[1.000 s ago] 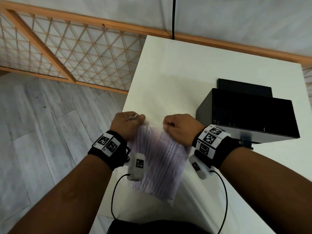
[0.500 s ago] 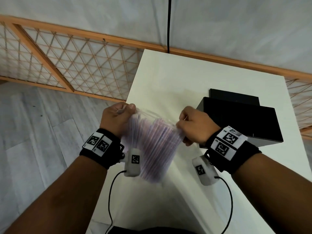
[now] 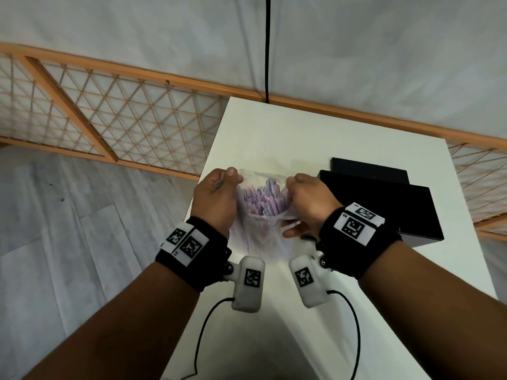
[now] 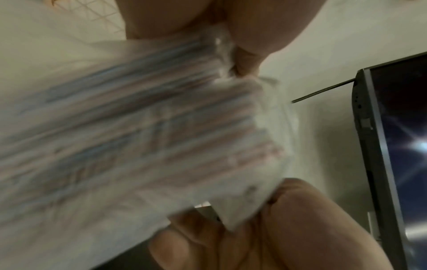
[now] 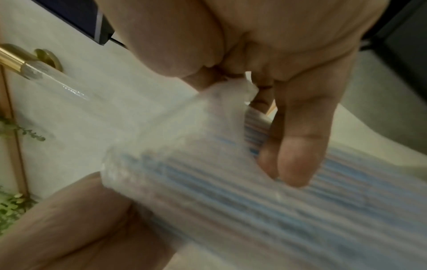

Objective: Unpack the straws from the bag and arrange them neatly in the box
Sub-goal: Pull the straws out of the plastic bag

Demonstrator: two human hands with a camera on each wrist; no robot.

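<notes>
1. Head view: the left hand (image 3: 216,200) pinches the left edge of a clear plastic bag (image 3: 260,234) between thumb and curled fingers, above the near-left part of the white bench (image 3: 277,138).
2. The right hand (image 3: 310,207) grips the bag's right edge, its fingers curled round the plastic; the mouth of the bag is spread open between the two hands.
3. Purple and pink straws (image 3: 263,201) stand bunched inside the bag, their ends showing at the open mouth.
4. A black box (image 3: 384,207) sits on the bench just right of the right hand, and a second black piece (image 3: 367,170) lies against its far side.
5. Left wrist view: the bag (image 4: 143,131) is blurred, with striped straws (image 4: 115,117) showing through the plastic and the box (image 4: 397,127) at the right edge.
6. Right wrist view: fingers (image 5: 298,142) of the right hand lie against the crumpled plastic (image 5: 184,138), with straws (image 5: 289,210) running below them.
7. A black cable (image 3: 267,48) hangs down the far wall.
</notes>
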